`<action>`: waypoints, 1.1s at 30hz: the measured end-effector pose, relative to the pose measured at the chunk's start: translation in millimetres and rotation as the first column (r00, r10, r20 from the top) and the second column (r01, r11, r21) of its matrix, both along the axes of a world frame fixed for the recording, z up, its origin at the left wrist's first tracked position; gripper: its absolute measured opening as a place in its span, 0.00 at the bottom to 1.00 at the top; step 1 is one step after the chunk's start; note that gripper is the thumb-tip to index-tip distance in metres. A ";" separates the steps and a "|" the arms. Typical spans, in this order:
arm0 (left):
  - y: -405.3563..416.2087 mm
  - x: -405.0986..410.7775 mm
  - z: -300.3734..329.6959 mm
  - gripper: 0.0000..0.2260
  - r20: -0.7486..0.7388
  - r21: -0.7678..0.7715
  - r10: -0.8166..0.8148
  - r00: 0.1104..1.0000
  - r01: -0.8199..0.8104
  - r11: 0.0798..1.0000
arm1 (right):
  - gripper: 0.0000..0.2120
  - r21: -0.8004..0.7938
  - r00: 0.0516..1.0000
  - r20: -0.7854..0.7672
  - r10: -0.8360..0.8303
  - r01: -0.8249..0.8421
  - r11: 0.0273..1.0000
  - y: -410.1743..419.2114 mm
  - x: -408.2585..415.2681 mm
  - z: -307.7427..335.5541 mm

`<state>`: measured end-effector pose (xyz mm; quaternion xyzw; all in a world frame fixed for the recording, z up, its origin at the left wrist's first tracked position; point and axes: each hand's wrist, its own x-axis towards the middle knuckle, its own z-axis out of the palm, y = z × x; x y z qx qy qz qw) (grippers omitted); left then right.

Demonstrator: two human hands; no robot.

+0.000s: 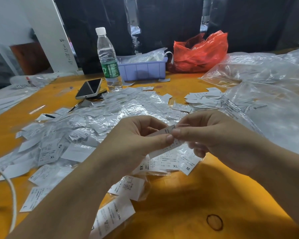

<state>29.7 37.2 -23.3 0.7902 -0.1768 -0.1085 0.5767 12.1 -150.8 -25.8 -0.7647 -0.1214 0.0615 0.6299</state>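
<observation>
I have one label (162, 150) up off the table (179, 207), held between both hands just above the near edge of the heap. My left hand (136, 140) pinches its middle between thumb and forefinger. My right hand (214, 138) pinches the upper end, thumb on top and fingers curled beneath. Both grips are closed on the strip, and the thumb tips nearly meet.

A glint of clear film shows at the label's top and bottom edges, so I think I am working it into or out of a little sleeve. The view is too blurred there to say which.

As for progress, I judge I am somewhere in the middle, with plenty left. The heap of bagged labels (97, 121) spreads wide over the left and centre of the table (sizes XS and XL show here and there). A few printed labels (174, 165) lie fanned just under my hands. A smaller stack of loose labels (204, 99) sits farther back on the right, beside the big clear bags (266, 104). The purple tray (143, 69) at the back also holds packets.

Which pile counts as finished I cannot read from how they lie. This one label is the only piece in hand, and it has not yet been set down with any of them.
</observation>
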 end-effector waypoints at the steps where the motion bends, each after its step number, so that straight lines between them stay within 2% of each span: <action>1: -0.3 0.0 0.1 0.15 0.006 0.000 0.011 1.000 -0.011 1.000 | 0.05 0.004 1.000 0.004 0.003 -0.003 1.000 0.1 -0.1 -0.6; 6: 0.8 1.4 0.0 0.19 0.010 -0.066 0.080 0.997 -0.079 0.995 | 0.03 0.038 0.999 0.021 -0.029 0.028 0.999 -2.2 0.5 1.0; 8: 4.8 3.3 0.9 0.16 -0.017 -0.101 0.074 0.997 -0.075 0.992 | 0.03 0.058 0.998 0.014 -0.059 0.058 0.997 -5.3 1.8 1.9; 10: 8.9 5.3 2.0 0.08 -0.017 -0.116 0.074 0.997 -0.076 0.990 | 0.03 0.078 0.997 0.000 -0.075 0.075 0.994 -8.4 2.6 3.0; 11: 10.3 5.9 2.3 0.05 -0.002 -0.114 0.087 0.996 -0.087 0.990 | 0.05 0.084 0.997 -0.007 -0.071 0.072 0.994 -9.3 2.8 3.4; 14: 11.2 6.6 0.2 0.05 0.073 -0.094 0.138 0.988 -0.131 0.987 | 0.11 0.093 0.999 -0.032 -0.033 0.036 0.995 -8.7 1.8 3.6; 21: 4.5 3.5 -3.3 0.03 0.276 -0.040 0.168 0.946 -0.164 0.986 | 0.09 0.051 0.998 -0.069 -0.004 0.007 0.999 -6.7 2.1 2.0; 25: 2.0 1.1 -4.2 0.03 0.370 -0.005 0.200 0.907 -0.213 0.977 | 0.03 0.001 0.996 -0.089 0.024 -0.024 1.000 -7.6 1.5 2.9; 33: 2.0 2.4 -5.9 0.05 0.458 -0.024 0.244 0.855 -0.262 0.965 | 0.09 -0.014 0.994 -0.101 0.033 -0.035 0.999 -7.8 2.6 1.6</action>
